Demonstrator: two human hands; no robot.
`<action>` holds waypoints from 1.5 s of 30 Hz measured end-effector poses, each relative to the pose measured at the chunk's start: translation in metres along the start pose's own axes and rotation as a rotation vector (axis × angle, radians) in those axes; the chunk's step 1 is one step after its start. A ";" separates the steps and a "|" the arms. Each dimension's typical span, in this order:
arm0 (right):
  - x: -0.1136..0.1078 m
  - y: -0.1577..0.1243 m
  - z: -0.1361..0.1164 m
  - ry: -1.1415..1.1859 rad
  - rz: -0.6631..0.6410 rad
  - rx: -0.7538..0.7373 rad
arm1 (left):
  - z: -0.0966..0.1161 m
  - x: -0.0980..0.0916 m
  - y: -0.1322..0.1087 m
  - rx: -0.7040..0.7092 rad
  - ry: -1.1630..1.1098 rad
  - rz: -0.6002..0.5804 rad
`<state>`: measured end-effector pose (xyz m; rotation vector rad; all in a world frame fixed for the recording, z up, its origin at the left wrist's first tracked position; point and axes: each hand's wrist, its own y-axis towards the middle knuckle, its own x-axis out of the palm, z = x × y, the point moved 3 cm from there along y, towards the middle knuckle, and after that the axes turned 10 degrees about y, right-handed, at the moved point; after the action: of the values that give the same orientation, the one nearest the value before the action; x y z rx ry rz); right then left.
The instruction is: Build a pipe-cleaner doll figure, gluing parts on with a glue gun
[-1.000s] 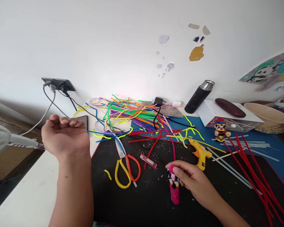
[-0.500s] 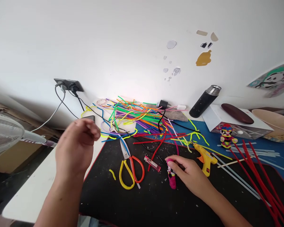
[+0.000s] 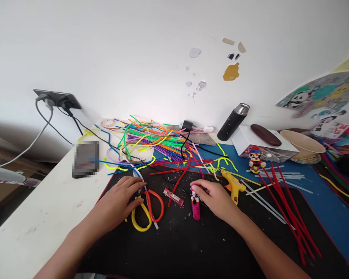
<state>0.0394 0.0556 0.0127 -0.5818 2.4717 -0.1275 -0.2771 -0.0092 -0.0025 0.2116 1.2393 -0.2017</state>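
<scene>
My left hand (image 3: 120, 199) is over the scissors (image 3: 148, 211), its thumb and fingers apart on either side of the pivot. Those scissors lie flat, with one yellow and one red handle loop; my fingers hide part of the blades. In my right hand (image 3: 216, 197), thumb and fingers close on the top of a small pink figure (image 3: 196, 211) with black and white parts, tilted over the black mat. A pink lighter (image 3: 173, 197) lies between the two hands. The yellow glue gun (image 3: 234, 186) rests just beyond my right hand.
Colourful pipe cleaners (image 3: 154, 141) pile up by the wall. Red pipe cleaners (image 3: 293, 217) and clear glue sticks (image 3: 264, 203) lie at right. A finished-looking figure (image 3: 254, 159) stands before a white box (image 3: 240, 141), near a black flask (image 3: 234, 122) and a bowl (image 3: 304, 143).
My left hand has come down from the air to the scissors. My right hand keeps hold of the pink figure. The view has shifted to the right, showing more things there.
</scene>
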 end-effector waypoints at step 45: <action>0.027 -0.058 0.020 -0.106 0.215 0.007 | 0.143 0.033 0.046 0.272 -0.062 -0.174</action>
<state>0.0533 -0.0077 -0.0055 -0.3089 2.4108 -0.0198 -0.1240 -0.0047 0.0128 0.3299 1.1663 -0.5251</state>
